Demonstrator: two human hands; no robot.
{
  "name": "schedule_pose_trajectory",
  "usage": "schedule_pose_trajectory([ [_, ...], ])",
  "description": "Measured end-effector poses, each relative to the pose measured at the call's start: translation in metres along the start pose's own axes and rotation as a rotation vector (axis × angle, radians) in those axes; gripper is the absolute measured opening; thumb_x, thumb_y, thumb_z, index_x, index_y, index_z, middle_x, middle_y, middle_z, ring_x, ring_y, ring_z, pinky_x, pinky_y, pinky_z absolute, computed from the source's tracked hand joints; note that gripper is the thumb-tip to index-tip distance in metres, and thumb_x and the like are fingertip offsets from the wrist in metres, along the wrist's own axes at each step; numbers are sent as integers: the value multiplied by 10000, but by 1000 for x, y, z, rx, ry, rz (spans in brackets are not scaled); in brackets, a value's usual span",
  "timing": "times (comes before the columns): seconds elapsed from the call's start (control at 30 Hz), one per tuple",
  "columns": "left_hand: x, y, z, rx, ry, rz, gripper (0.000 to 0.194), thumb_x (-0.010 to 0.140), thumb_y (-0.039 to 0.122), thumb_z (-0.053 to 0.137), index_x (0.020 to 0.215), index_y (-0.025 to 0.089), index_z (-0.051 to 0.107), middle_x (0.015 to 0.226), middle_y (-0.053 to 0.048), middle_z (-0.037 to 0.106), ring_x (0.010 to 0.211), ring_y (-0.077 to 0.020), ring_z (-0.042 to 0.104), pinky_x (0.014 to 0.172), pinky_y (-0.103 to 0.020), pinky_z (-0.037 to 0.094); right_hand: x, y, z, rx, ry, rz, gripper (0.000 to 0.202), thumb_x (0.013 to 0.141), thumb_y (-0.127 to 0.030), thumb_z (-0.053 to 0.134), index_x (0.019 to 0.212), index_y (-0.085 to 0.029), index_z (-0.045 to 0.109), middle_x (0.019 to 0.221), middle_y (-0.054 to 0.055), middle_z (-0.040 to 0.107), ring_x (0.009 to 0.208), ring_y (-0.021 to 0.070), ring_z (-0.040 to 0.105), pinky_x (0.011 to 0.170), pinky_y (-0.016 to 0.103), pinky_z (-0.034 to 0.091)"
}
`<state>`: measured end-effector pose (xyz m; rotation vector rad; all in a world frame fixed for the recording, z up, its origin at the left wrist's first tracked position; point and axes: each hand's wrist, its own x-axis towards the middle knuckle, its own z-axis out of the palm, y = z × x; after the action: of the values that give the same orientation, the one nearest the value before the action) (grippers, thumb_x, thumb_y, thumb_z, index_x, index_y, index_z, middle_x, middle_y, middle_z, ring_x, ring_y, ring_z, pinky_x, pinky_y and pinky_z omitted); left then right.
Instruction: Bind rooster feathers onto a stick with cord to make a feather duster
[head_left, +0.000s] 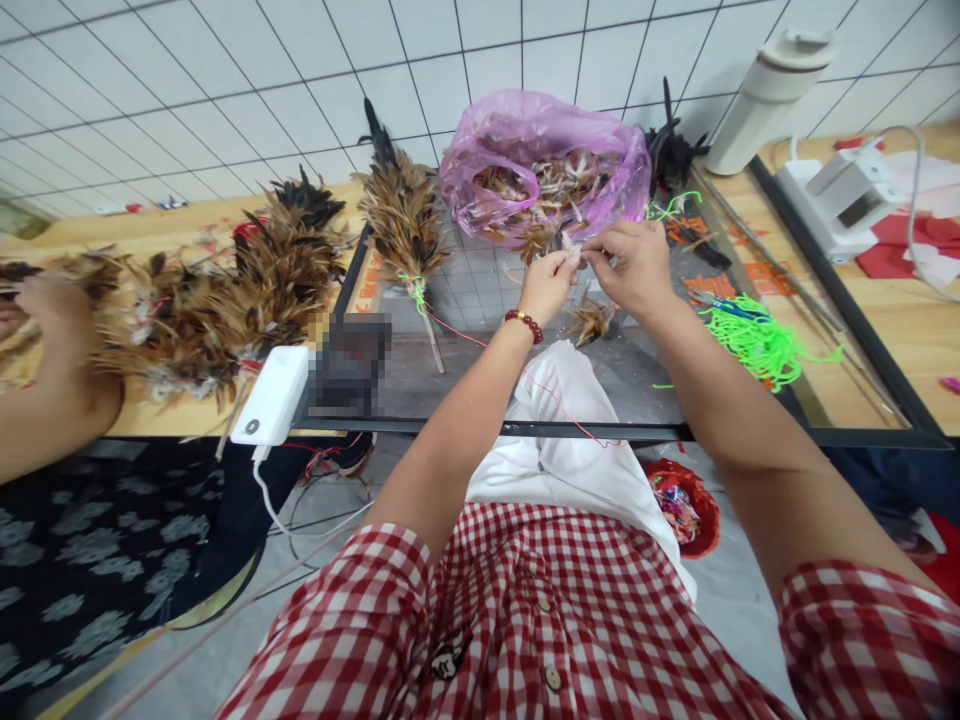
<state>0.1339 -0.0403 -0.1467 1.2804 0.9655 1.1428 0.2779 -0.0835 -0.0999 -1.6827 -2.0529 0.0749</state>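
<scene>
My left hand (551, 282), with a bead bracelet on its wrist, is closed in a pinch on a small bunch of brown feathers (538, 241). The pale ends of the bunch point toward my right hand (630, 262). Its fingers are pinched at those ends, and what exactly they grip is too small to tell. Just below the hands, another small feather tuft (591, 320) lies on the glass tabletop (472, 375). Behind them stands a pink plastic bag (465, 150) full of loose feathers. To the left lies a feather duster (405, 225) on a stick, bound with green string.
Bright green cords (757, 340) lie at right, near a white tumbler (772, 100) and a white power strip (817, 210). A white power bank (271, 395) sits at left, beside feather dusters (225, 300) and another person's arm (60, 370). A red basket (701, 520) stands below.
</scene>
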Motion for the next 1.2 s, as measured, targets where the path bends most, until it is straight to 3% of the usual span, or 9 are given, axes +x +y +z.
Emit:
schedule_pose_trajectory([
  [0.2,-1,3,0,-213,96,-113,294,920,323,775,698,189,636,614,28,575,640,-88,580,632,-189,434,6,8,-4,16,-8,71,361,1002,-369,534,1247,-247,770,1200,115,766,1136,304,689,981,438,513],
  [0.4,-2,12,0,-534,97,-219,256,1025,380,640,915,152,677,996,-49,760,1017,-141,754,844,-253,549,-9,26,-77,-110,-430,155,140,828,-190,781,946,-243,832,913,41,796,840,229,712,818,373,513],
  [0.5,-2,13,-2,-567,125,-245,261,987,422,698,981,161,697,969,-51,764,1043,-160,763,848,-260,569,-35,38,-98,-244,-617,155,180,738,-191,871,874,-295,817,896,8,804,816,229,718,790,377,517],
  [0.57,-2,14,-3,-562,139,-255,258,971,424,720,981,166,704,842,-21,728,927,-134,759,813,-243,575,-55,41,-97,-368,-740,172,172,714,-213,877,820,-315,787,922,7,812,867,262,734,772,388,515],
  [0.73,-5,19,-3,-572,172,-242,256,956,422,739,1012,173,730,685,39,617,693,-73,679,734,-209,560,-82,28,-75,-587,-914,132,198,857,-157,623,679,-239,651,927,98,800,847,262,731,671,359,448],
  [0.8,-4,21,-5,-570,193,-217,295,941,457,750,1045,181,743,681,40,613,670,-71,661,714,-208,553,-77,26,-71,-595,-793,122,190,907,-167,561,788,-220,699,1022,122,807,913,272,742,664,354,435],
  [0.9,0,22,-9,-526,263,-181,272,952,458,734,1011,193,748,664,48,587,633,-56,618,693,-192,533,-56,33,-72,-604,-393,204,293,977,-215,493,1043,-174,776,1274,185,765,1126,342,730,722,385,462],
  [0.97,4,22,-14,-476,334,-164,245,979,441,700,968,200,742,636,62,547,574,-39,551,637,-167,489,-36,38,-68,-513,-218,248,330,964,-205,517,1126,-156,800,1293,198,761,1175,362,719,800,402,496],
  [1.2,10,22,-20,-328,521,-121,276,978,476,685,923,212,747,615,76,492,510,-28,416,534,-159,353,35,26,2,-59,-169,305,219,897,-206,658,1039,-182,823,1093,134,814,1109,311,746,960,395,559],
])
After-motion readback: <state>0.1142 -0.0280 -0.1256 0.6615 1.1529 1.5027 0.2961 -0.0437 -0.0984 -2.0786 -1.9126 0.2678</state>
